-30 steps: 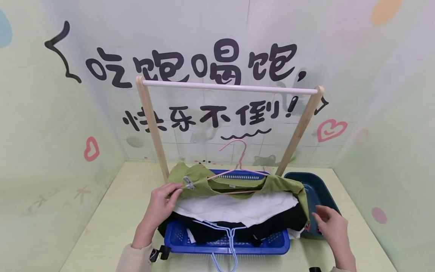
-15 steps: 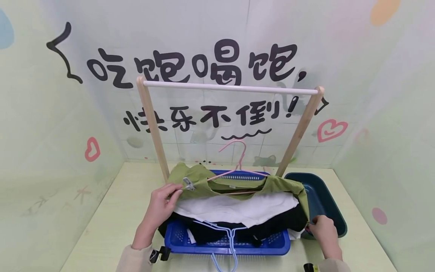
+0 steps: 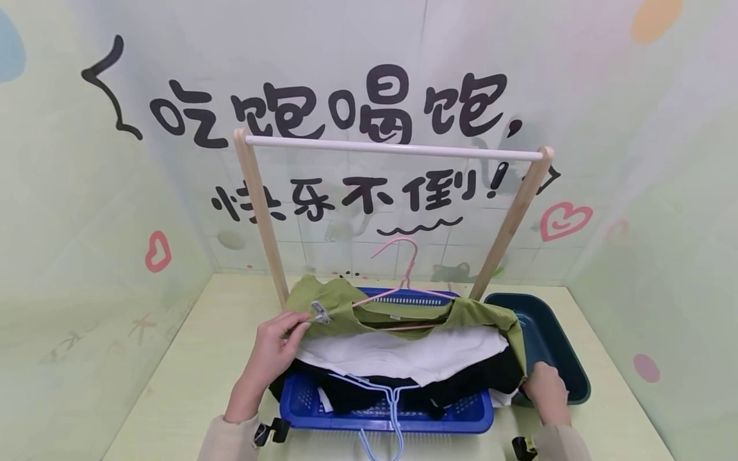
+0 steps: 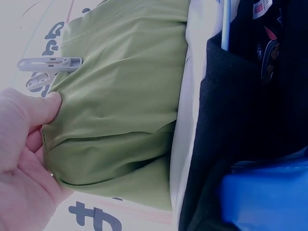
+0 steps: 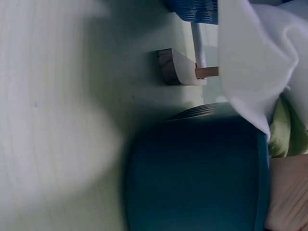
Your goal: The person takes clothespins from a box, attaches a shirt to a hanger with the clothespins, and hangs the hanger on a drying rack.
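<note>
A green shirt (image 3: 487, 312) lies spread over a pile of clothes, with a pink hanger (image 3: 413, 262) through its neck opening and the hook standing up. My left hand (image 3: 275, 346) pinches the shirt's left edge. Right there, a grey clothespin (image 4: 50, 64) is clipped on the fabric. My right hand (image 3: 546, 387) is at the near left side of a dark green basin (image 3: 562, 349), close to the shirt's right end. Its fingers are hidden behind the hand and the basin wall in both views, so any hold is unseen.
Under the shirt are a white garment (image 3: 398, 353) and a black garment (image 3: 492, 376), on a blue basket (image 3: 403, 424). Blue hangers (image 3: 394, 400) hang over the basket's front. Behind stands a wooden rack with a white rod (image 3: 392, 148). Walls enclose the back and sides.
The right hand has moved left and down from over the basin to its near left side, fingers now out of sight. The left hand keeps its pinch on the shirt, unmoved.
</note>
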`<state>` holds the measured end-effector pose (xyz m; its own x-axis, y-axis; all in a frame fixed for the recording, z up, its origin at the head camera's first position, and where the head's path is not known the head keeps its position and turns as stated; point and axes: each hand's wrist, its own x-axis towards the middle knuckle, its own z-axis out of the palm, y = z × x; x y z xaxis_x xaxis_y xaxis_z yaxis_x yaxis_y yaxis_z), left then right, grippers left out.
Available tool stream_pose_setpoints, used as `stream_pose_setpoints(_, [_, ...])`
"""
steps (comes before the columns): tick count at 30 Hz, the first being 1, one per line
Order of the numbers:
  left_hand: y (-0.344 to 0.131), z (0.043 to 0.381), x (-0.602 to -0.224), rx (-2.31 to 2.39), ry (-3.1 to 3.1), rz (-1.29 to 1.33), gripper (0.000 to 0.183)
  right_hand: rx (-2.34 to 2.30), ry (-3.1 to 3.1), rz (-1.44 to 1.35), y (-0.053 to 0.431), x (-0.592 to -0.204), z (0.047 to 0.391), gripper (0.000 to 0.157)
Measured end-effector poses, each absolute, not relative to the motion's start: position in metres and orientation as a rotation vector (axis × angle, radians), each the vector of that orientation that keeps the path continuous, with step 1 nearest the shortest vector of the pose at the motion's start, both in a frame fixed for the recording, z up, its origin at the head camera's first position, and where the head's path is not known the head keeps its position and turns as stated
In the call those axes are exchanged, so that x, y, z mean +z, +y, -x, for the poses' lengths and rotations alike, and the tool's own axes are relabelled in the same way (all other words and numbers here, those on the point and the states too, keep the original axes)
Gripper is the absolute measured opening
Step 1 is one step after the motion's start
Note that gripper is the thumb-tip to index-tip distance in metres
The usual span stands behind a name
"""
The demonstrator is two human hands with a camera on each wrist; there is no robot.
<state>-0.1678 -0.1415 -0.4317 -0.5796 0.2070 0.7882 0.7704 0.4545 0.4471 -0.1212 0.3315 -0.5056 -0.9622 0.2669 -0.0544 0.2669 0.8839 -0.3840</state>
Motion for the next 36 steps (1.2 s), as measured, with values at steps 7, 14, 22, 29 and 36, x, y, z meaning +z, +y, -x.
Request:
stream_pose_setpoints(7, [-0.142, 0.168, -0.433, -1.103, -2.041, 0.817, 0.023, 0.588, -3.066, 0.361, 0.335, -0.510, 0.127, 0.008])
stream_pose_setpoints(14, [-0.142, 0.169, -0.433, -1.110, -2.041, 0.822, 0.026, 0.630, -3.113, 0.382, 0.340, -0.513, 0.133, 0.013])
stream_pose_setpoints(22, [-0.141, 0.169, -0.432, -1.111, -2.050, 0.815, 0.023, 0.646, -3.091, 0.427, 0.344, -0.505, 0.135, 0.011])
stream_pose_setpoints(29, [-0.141, 0.170, -0.432, -1.098, -2.054, 0.812, 0.022, 0.664, -2.997, 0.452, 0.351, -0.494, 0.132, 0.015])
stream_pose_setpoints(36, [-0.141, 0.169, -0.432, -1.102, -2.054, 0.816, 0.022, 0.779, -2.850, 0.464, 0.353, -0.475, 0.127, 0.030])
